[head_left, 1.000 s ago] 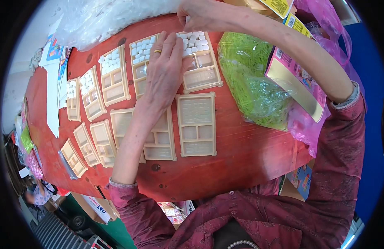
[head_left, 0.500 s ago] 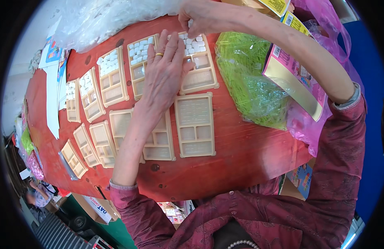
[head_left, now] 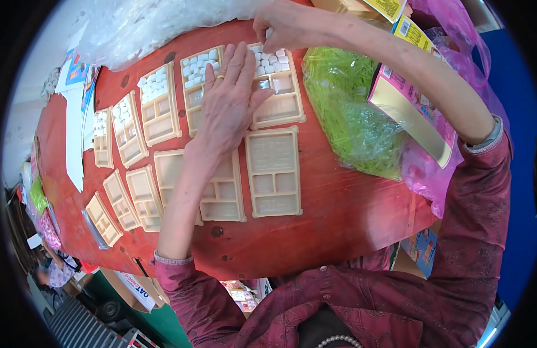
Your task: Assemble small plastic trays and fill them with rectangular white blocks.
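Observation:
My left hand (head_left: 227, 107), a ring on one finger, lies flat with fingers stretched over two neighbouring beige compartment trays. The left of these trays (head_left: 194, 100) and the right one (head_left: 280, 110) each hold small white pillow-shaped pieces (head_left: 272, 62) in their far compartment. Just past the right tray's far end is my right hand (head_left: 283, 26), its fingers bent together in a pinch. A whitish spot shows between them, too small to name. Further left, more trays (head_left: 162, 132) have white pieces in their far compartments. The nearer row of trays (head_left: 274, 200) holds no white pieces.
A large clear plastic bag (head_left: 147, 29) lies at the far left. To the right sit a bag of green strips (head_left: 349, 116), printed cardboard sleeves (head_left: 410, 116) and a pink plastic bag (head_left: 422, 185). Printed sheets (head_left: 74, 133) lie at the red table's (head_left: 338, 226) left edge.
My left hand has shifted slightly, with its thumb lifting a little. The right hand stays pinched at nearly the same place, and the white pieces in the right tray lie a little differently.

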The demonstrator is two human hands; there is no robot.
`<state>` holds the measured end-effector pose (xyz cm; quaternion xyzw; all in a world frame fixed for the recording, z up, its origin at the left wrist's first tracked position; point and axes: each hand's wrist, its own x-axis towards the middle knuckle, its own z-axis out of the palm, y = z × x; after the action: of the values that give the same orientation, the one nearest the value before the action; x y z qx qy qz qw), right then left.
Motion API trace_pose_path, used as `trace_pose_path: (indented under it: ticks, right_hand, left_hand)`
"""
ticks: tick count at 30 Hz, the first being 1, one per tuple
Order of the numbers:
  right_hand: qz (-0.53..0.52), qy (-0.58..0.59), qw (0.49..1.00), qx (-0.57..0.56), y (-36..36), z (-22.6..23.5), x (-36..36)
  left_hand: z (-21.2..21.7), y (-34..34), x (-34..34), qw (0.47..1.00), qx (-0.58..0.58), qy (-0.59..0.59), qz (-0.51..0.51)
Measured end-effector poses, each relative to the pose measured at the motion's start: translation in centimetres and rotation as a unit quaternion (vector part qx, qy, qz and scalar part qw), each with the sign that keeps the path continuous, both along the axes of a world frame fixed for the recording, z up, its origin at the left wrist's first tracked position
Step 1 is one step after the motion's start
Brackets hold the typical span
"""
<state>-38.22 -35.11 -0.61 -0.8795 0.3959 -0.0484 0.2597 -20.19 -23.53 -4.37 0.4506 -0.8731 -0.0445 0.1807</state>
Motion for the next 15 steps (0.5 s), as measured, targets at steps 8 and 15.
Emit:
trace_pose_path:
  ticks: [8, 15]
  right_hand:
    - [0.041, 0.053, 0.997, 0.042, 1.9, 1.7, 0.2]
    - [0.061, -0.004, 0.997, -0.055, 1.1, 0.4, -0.5]
  left_hand:
    - [0.4, 0.9, -0.4, 0.997, 0.007, -0.071, -0.003]
    - [0.7, 0.6, -0.6, 0.997, 0.015, -0.070, 0.012]
